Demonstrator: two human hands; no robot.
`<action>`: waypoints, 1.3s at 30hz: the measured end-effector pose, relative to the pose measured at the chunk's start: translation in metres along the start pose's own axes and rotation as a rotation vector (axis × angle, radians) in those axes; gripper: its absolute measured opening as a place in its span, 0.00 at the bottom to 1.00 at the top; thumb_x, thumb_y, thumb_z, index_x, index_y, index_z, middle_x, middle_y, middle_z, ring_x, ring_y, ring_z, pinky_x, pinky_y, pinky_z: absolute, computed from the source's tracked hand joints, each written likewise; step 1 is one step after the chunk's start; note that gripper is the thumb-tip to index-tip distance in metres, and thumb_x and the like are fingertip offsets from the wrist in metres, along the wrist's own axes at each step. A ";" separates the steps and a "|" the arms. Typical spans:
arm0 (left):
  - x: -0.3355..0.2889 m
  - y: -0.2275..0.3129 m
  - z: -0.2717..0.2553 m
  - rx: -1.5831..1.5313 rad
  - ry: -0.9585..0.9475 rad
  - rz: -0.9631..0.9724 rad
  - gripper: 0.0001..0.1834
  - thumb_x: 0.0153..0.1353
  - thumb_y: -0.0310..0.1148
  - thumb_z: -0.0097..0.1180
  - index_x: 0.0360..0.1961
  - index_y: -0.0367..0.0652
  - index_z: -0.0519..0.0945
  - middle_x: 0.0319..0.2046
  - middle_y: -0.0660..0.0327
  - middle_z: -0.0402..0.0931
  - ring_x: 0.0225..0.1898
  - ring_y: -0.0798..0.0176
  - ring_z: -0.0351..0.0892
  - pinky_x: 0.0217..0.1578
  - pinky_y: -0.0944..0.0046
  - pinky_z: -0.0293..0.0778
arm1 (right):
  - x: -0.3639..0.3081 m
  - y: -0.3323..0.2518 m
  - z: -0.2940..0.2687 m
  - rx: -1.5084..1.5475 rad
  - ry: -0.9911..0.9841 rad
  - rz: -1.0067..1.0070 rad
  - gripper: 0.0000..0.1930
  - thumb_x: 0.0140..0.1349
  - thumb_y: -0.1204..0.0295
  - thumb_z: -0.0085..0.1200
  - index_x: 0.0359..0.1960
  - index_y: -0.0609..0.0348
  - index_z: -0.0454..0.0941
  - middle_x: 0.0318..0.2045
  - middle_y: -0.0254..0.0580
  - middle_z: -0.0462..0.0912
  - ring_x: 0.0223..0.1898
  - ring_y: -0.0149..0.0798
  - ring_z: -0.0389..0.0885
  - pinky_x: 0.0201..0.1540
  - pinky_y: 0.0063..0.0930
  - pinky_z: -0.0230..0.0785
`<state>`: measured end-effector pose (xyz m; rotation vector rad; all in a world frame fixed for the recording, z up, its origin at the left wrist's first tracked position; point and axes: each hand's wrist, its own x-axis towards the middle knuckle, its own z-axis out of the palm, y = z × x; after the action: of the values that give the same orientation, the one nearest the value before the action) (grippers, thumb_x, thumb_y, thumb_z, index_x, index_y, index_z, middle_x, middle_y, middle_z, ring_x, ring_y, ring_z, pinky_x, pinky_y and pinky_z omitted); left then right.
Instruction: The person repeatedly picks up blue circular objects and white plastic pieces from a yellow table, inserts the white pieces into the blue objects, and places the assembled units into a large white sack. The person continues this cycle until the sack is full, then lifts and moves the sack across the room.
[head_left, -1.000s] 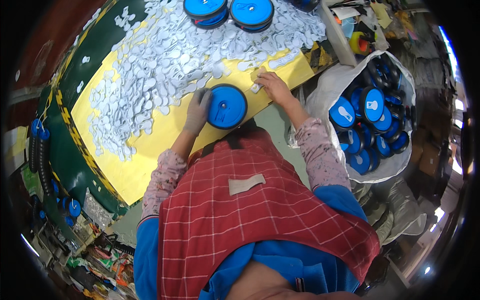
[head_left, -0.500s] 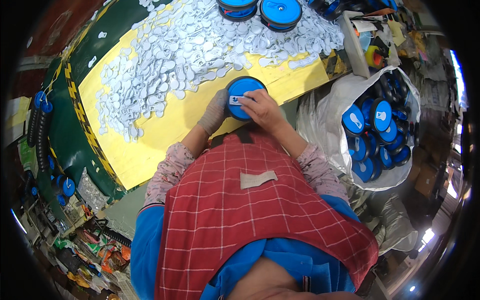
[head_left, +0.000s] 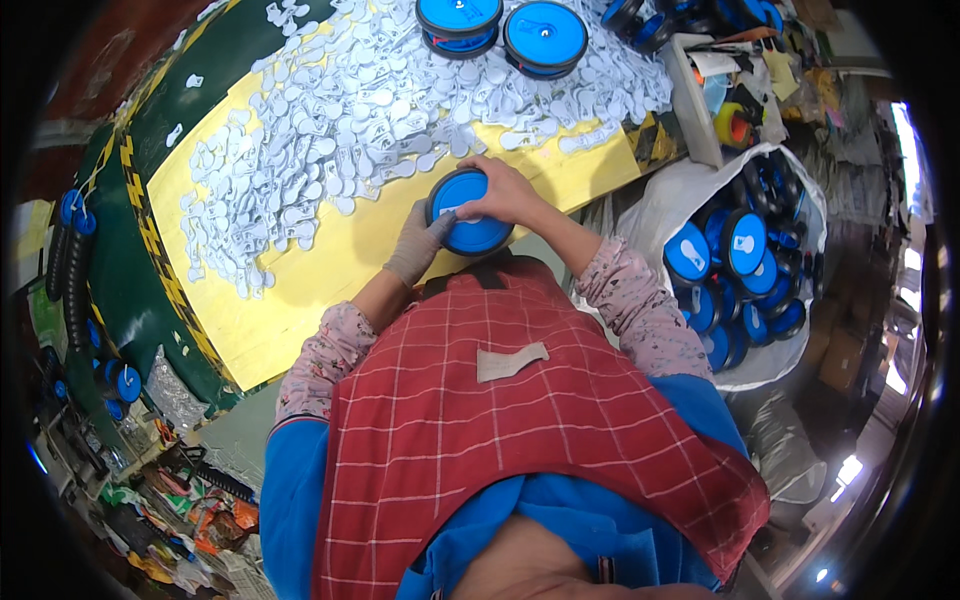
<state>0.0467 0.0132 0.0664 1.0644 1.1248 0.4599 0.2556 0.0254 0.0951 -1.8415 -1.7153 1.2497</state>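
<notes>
Blue wheel: a black-rimmed blue disc is held face up at the near edge of the desk, in front of the torso; whether it is lifted or rested cannot be told.
Left hand: the wheel's left side is grasped by the gloved left hand, its thumb laid over the face.
Right hand: the far right rim is gripped by the bare right hand, its thumb pressed to the face near the other thumb.
Yellow sheet: the green desk is partly covered by a yellow sheet.
White cut-outs: much of the sheet is hidden by a heap of rounded white pieces.
Finished-looking pair: two more blue wheels are set at the heap's far side.
White sack: to the right, many wheels are contained in an open sack.
Apron: a red checked apron is worn.
</notes>
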 end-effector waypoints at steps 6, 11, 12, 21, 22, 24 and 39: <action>-0.018 0.000 0.004 0.341 -0.116 0.366 0.22 0.59 0.32 0.62 0.55 0.45 0.74 0.48 0.56 0.78 0.52 0.52 0.76 0.55 0.57 0.72 | 0.037 0.093 -0.012 0.134 0.229 0.276 0.24 0.63 0.56 0.55 0.58 0.50 0.73 0.46 0.63 0.79 0.49 0.57 0.78 0.52 0.49 0.70; 0.007 -0.043 -0.001 1.189 -0.013 0.660 0.22 0.56 0.26 0.53 0.55 0.47 0.77 0.55 0.52 0.75 0.54 0.48 0.74 0.60 0.54 0.70 | 0.028 0.093 -0.011 -0.235 0.338 0.172 0.21 0.61 0.59 0.57 0.53 0.53 0.73 0.48 0.61 0.71 0.51 0.63 0.71 0.53 0.52 0.68; 0.010 -0.050 -0.003 1.244 -0.022 0.674 0.22 0.57 0.26 0.53 0.55 0.47 0.77 0.55 0.52 0.75 0.54 0.48 0.74 0.60 0.54 0.70 | 0.027 0.099 -0.011 -0.268 0.365 0.152 0.20 0.61 0.60 0.57 0.52 0.53 0.73 0.47 0.61 0.71 0.51 0.63 0.71 0.53 0.52 0.68; -0.010 -0.020 -0.014 -0.013 0.264 0.180 0.20 0.69 0.39 0.49 0.56 0.35 0.72 0.44 0.51 0.78 0.48 0.54 0.77 0.47 0.59 0.73 | 0.002 0.097 -0.034 -0.048 0.642 0.106 0.21 0.56 0.69 0.64 0.51 0.61 0.74 0.42 0.55 0.83 0.43 0.54 0.83 0.47 0.43 0.73; -0.006 -0.010 -0.012 -0.040 0.213 0.150 0.21 0.70 0.40 0.48 0.56 0.35 0.71 0.44 0.53 0.77 0.47 0.57 0.77 0.46 0.61 0.74 | -0.008 0.088 -0.035 0.009 0.676 0.045 0.22 0.56 0.68 0.64 0.52 0.61 0.74 0.42 0.54 0.84 0.44 0.53 0.83 0.47 0.41 0.74; 0.012 0.004 -0.012 -0.103 0.117 0.087 0.23 0.72 0.44 0.48 0.57 0.36 0.71 0.42 0.56 0.76 0.46 0.62 0.76 0.45 0.65 0.74 | -0.032 0.053 -0.030 -0.048 0.578 -0.139 0.20 0.56 0.69 0.65 0.50 0.60 0.78 0.44 0.48 0.84 0.46 0.49 0.82 0.49 0.37 0.73; 0.018 -0.012 -0.011 0.176 -0.064 0.211 0.27 0.71 0.41 0.50 0.62 0.31 0.66 0.55 0.47 0.72 0.56 0.54 0.72 0.58 0.58 0.67 | -0.017 -0.004 0.025 -0.024 0.281 -0.059 0.47 0.39 0.60 0.72 0.65 0.52 0.65 0.59 0.58 0.70 0.60 0.62 0.67 0.64 0.46 0.62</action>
<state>0.0419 0.0259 0.0464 1.3512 1.0138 0.4956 0.2359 0.0029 0.0898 -1.8633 -1.6230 0.9006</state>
